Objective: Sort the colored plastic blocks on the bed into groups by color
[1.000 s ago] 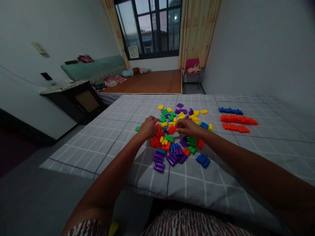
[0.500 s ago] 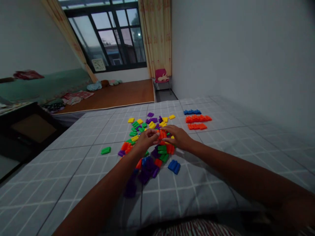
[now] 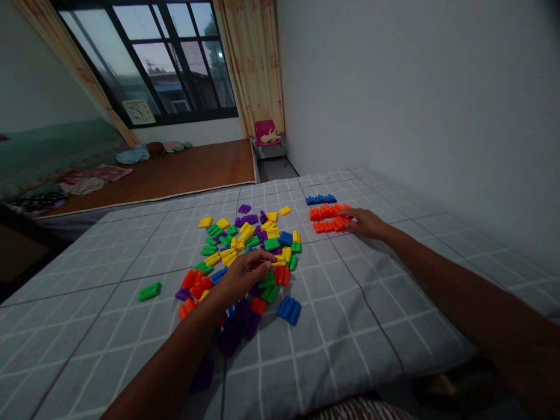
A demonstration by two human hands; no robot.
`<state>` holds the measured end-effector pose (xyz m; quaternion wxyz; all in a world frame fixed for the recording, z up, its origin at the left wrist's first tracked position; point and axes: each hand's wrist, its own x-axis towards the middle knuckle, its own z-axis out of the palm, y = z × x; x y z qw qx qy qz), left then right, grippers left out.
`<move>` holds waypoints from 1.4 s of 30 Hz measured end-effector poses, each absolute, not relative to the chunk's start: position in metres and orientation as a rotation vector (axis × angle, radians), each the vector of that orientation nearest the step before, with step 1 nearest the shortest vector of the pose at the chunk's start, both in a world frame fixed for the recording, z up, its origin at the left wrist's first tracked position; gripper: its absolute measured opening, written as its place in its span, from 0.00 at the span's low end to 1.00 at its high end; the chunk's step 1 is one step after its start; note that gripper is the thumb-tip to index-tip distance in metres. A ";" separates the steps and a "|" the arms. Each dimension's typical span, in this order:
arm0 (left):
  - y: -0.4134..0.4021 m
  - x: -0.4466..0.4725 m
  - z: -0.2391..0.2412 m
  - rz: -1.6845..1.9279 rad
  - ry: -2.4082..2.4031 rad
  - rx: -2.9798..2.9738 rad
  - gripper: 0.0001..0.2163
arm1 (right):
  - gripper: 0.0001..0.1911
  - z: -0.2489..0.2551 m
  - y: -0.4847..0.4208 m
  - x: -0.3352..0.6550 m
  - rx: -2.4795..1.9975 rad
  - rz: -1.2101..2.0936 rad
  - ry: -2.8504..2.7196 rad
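A loose heap of coloured plastic blocks (image 3: 245, 251) in yellow, green, purple, orange and blue lies on a grey checked bedsheet (image 3: 359, 303). My left hand (image 3: 245, 273) rests on the heap with its fingers curled; what they hold, if anything, is hidden. My right hand (image 3: 366, 222) reaches far right, fingertips pinched at the end of the front of two rows of orange blocks (image 3: 329, 218). A short row of blue blocks (image 3: 321, 199) lies just behind them. One green block (image 3: 149, 290) sits alone at the left.
A white wall runs along the right of the bed. Beyond the bed lie a brown mat on a platform (image 3: 166, 172), a small pink chair (image 3: 266, 133), curtains and a dark window (image 3: 144, 58) with a clock on its sill.
My right hand has left the heap and moved right to the orange rows. My left hand stays on the heap. The view has swung to the right.
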<state>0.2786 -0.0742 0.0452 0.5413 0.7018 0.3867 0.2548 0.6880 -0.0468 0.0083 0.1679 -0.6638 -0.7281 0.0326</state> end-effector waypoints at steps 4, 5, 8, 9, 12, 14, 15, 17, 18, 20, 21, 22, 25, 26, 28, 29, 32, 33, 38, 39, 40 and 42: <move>-0.075 0.279 0.042 0.591 0.915 1.666 0.17 | 0.23 -0.001 -0.046 0.684 -1.836 0.121 -2.118; -0.075 0.279 0.043 0.584 0.919 1.672 0.17 | 0.23 -0.003 -0.046 0.683 -1.821 0.134 -2.111; -0.076 0.275 0.051 0.604 0.948 1.702 0.17 | 0.24 -0.006 -0.047 0.685 -1.798 0.176 -2.072; -0.076 0.272 0.055 0.627 0.959 1.708 0.16 | 0.24 -0.007 -0.048 0.685 -1.792 0.181 -2.062; -0.075 0.262 0.068 0.707 0.993 1.699 0.17 | 0.23 -0.009 -0.049 0.685 -1.780 0.159 -2.029; -0.074 0.251 0.076 0.765 1.020 1.674 0.17 | 0.22 -0.010 -0.050 0.684 -1.779 0.136 -2.002; -0.074 0.245 0.080 0.794 1.035 1.663 0.18 | 0.22 -0.010 -0.050 0.683 -1.783 0.137 -1.994; -0.074 0.232 0.086 0.844 1.067 1.647 0.18 | 0.22 -0.012 -0.051 0.681 -1.795 0.150 -1.991; -0.074 0.225 0.088 0.862 1.085 1.640 0.18 | 0.22 -0.013 -0.051 0.681 -1.801 0.161 -1.993; -0.077 0.210 0.092 0.884 1.125 1.624 0.18 | 0.23 -0.014 -0.051 0.682 -1.812 0.181 -1.987; -0.078 0.202 0.093 0.896 1.148 1.612 0.18 | 0.23 -0.014 -0.050 0.684 -1.820 0.188 -1.977; -0.080 0.195 0.094 0.911 1.172 1.602 0.19 | 0.24 -0.014 -0.050 0.685 -1.824 0.194 -1.968; -0.083 0.171 0.095 0.972 1.233 1.582 0.20 | 0.25 -0.011 -0.051 0.691 -1.821 0.197 -1.987; -0.083 0.162 0.094 1.000 1.252 1.579 0.20 | 0.25 -0.009 -0.051 0.693 -1.816 0.185 -2.009; -0.079 0.144 0.091 1.064 1.301 1.587 0.20 | 0.25 -0.004 -0.054 0.696 -1.798 0.128 -2.055; -0.076 0.133 0.089 1.091 1.340 1.603 0.20 | 0.24 -0.001 -0.055 0.695 -1.784 0.083 -2.066; -0.065 0.102 0.078 1.038 1.538 1.736 0.20 | 0.21 0.008 -0.056 0.681 -1.721 -0.024 -2.059; -0.062 0.094 0.074 0.939 1.607 1.801 0.19 | 0.20 0.011 -0.056 0.671 -1.686 -0.025 -2.080; -0.059 0.093 0.052 0.469 1.640 2.012 0.19 | 0.18 0.029 -0.066 0.591 -1.398 0.038 -2.304; -0.059 0.099 0.048 0.450 1.610 2.038 0.19 | 0.18 0.032 -0.069 0.574 -1.348 0.061 -2.324; -0.059 0.106 0.043 0.446 1.586 2.061 0.18 | 0.18 0.034 -0.071 0.558 -1.300 0.093 -2.343; -0.059 0.119 0.037 0.479 1.545 2.084 0.14 | 0.16 0.037 -0.075 0.529 -1.207 0.177 -2.388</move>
